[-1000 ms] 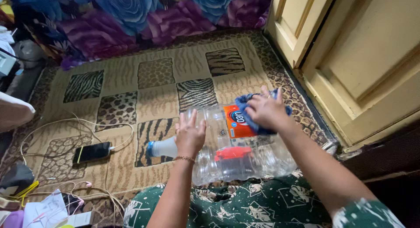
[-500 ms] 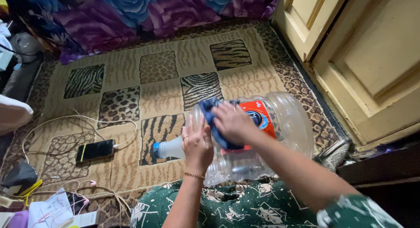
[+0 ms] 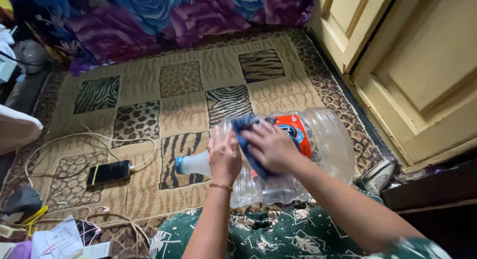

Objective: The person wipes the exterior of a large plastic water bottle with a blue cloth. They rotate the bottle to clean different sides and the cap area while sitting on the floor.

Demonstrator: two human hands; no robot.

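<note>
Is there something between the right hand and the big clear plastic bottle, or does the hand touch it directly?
Yes: a blue cloth lies under the right hand, pressed against the bottle. The left hand rests on the bottle bare.

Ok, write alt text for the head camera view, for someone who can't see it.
A person's right hand presses a blue cloth against a large clear plastic bottle lying on its side across their lap, while the left hand steadies it near the neck. An animal-print rug lies beneath, with a phone charging at left.

Animal-print rug, floral-covered sofa, yellow panelled doors.
</note>
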